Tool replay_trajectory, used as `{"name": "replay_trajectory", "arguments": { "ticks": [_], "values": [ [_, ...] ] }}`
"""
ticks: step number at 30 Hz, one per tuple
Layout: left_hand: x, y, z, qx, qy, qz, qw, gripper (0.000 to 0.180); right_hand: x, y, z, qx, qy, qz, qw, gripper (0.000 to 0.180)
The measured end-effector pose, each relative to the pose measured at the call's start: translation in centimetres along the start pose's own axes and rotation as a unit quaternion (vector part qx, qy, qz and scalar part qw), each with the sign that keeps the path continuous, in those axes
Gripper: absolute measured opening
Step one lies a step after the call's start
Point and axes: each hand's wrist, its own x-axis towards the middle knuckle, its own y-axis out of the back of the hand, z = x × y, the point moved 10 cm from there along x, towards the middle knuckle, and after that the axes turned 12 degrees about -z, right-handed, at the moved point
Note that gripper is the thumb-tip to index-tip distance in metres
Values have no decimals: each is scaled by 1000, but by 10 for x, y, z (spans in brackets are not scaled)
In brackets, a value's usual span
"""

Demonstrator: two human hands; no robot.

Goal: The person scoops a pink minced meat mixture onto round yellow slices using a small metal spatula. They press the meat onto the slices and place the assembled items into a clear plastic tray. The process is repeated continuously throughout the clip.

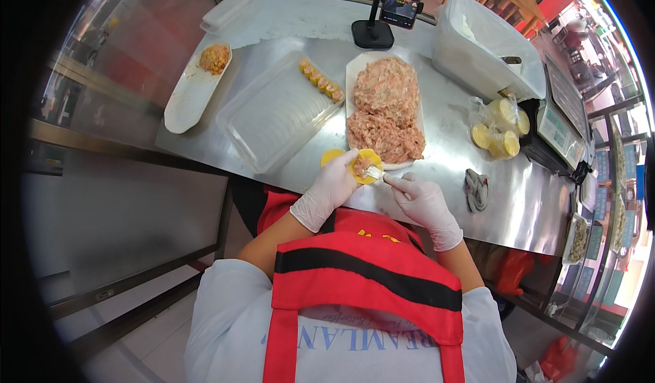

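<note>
Both my hands wear white gloves at the near edge of the metal table. My left hand (pixel 331 186) is closed around a round yellow dumpling wrapper (pixel 374 157) with a bit of minced meat on it. A second yellow wrapper (pixel 330 156) shows beside my left fingers; what supports it is hidden. My right hand (pixel 423 205) grips a small spatula (pixel 374 172), its pale blade touching the filling. Just beyond, a white platter (pixel 351 90) bears two mounds of minced meat (pixel 385 84). To its left, several filled yellow dumplings (pixel 319 80) line the right side of a clear plastic tray (pixel 263 113).
A long white plate (pixel 187 103) holds an orange mixture (pixel 215 58) at far left. A phone (pixel 400 8) stands at the back. On the right are a plastic tub (pixel 477 55), bagged yellow wrappers (pixel 503 120), a scale (pixel 561 130) and a grey cloth (pixel 476 190).
</note>
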Motion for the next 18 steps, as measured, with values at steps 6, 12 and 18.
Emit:
{"name": "replay_trajectory", "arguments": {
  "ticks": [6, 12, 18],
  "values": [
    [-36, -79, 38, 92, 19, -131, 987, 43, -11, 55, -13, 88, 0, 47, 995, 23],
    [-23, -53, 36, 594, 52, -58, 801, 34, -10, 51, -27, 99, 38, 45, 993, 23],
    [-18, -86, 51, 772, -111, -76, 621, 32, -4, 46, -42, -22, 45, 7, 999, 23]
  ]
}}
